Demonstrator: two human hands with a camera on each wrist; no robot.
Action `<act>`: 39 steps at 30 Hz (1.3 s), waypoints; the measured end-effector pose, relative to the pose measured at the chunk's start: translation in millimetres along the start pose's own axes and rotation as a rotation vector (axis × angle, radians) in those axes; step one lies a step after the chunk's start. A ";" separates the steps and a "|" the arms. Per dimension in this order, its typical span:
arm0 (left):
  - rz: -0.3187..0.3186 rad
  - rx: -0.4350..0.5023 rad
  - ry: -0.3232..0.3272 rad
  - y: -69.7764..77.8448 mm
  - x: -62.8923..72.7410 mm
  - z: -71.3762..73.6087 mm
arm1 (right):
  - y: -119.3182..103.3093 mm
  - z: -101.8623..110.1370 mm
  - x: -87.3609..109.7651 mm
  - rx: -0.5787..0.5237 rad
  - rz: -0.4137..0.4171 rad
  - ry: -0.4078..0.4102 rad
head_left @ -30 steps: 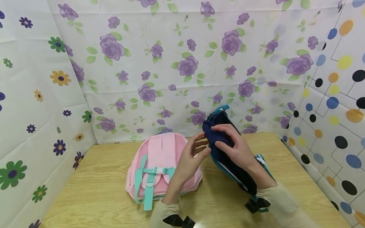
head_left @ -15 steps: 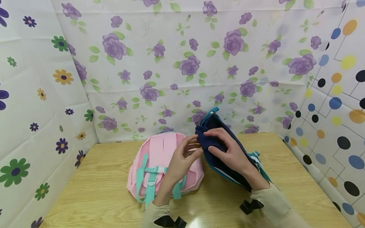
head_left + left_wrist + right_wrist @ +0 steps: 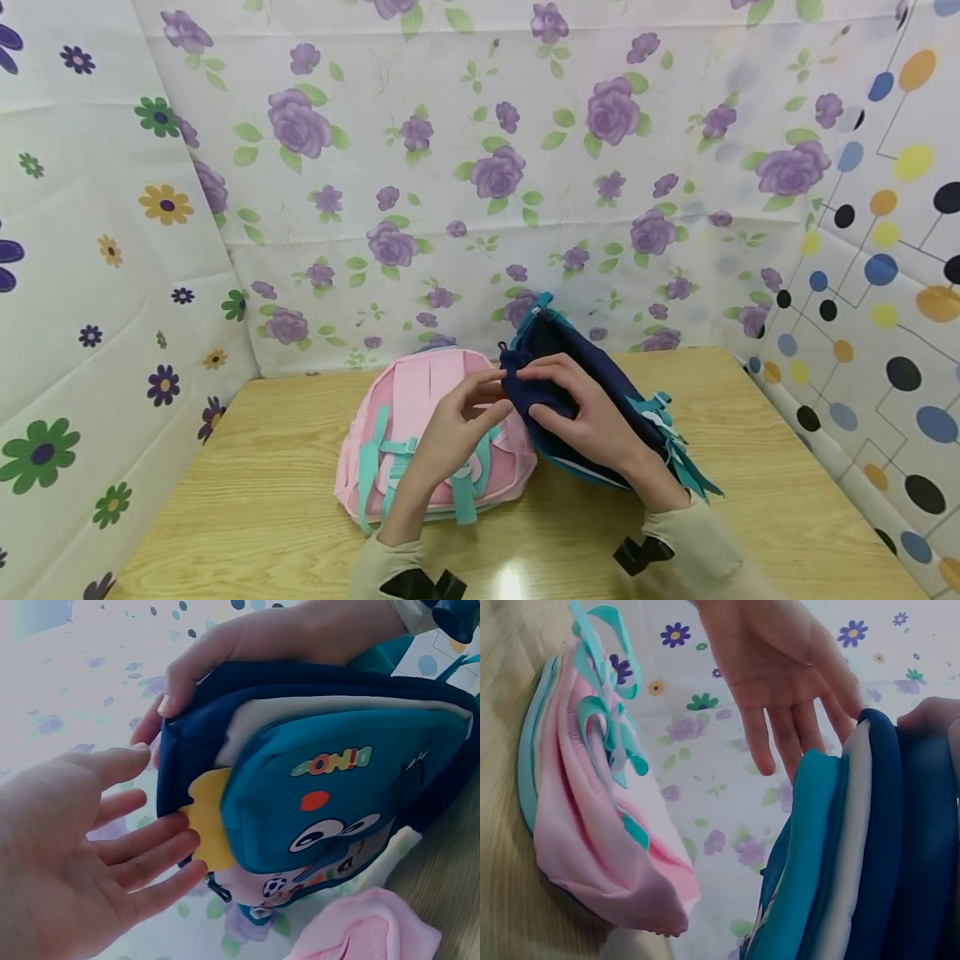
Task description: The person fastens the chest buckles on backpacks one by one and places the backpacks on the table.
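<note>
My right hand (image 3: 588,421) holds a small navy and teal backpack (image 3: 562,342) by its dark side, thumb and fingers gripping the fabric. The bag is tilted over the table. In the left wrist view its teal front pocket (image 3: 330,787) shows cartoon eyes and "DINO" lettering, with a yellow patch (image 3: 210,817) at the edge. My left hand (image 3: 453,429) is beside that edge, fingers extended and fingertips right at the yellow patch. Behind my left hand lies a pink backpack (image 3: 408,383) with mint straps, its strap side up.
The wooden table (image 3: 247,467) carries both bags. A flowered cloth (image 3: 450,167) hangs along the back edge, with a daisy-print cloth (image 3: 90,250) on the left and a dotted cloth (image 3: 870,333) on the right. Teal straps (image 3: 675,450) trail from the navy bag's right side.
Both hands have shifted left and slightly down, the navy backpack moving with the right hand and tipping further left. The pink backpack stays on the table.
</note>
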State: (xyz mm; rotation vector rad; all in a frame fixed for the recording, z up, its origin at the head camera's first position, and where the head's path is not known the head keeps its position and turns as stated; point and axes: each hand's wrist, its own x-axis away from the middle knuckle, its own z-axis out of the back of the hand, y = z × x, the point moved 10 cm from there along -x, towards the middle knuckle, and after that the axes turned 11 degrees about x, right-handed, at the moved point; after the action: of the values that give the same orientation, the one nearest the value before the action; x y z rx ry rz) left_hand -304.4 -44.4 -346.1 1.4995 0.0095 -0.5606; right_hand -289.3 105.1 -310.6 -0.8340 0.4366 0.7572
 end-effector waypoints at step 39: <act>0.315 -0.274 -0.153 -73.0 6.5 -33.2 | 51.2 33.4 52.4 0.210 -0.069 -0.187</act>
State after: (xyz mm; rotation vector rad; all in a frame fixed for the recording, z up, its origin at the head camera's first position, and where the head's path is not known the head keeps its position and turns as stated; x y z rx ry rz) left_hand -313.6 -13.3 -419.7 1.1591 -0.2557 -0.3988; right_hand -291.0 176.3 -348.2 -0.5730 0.3123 0.7049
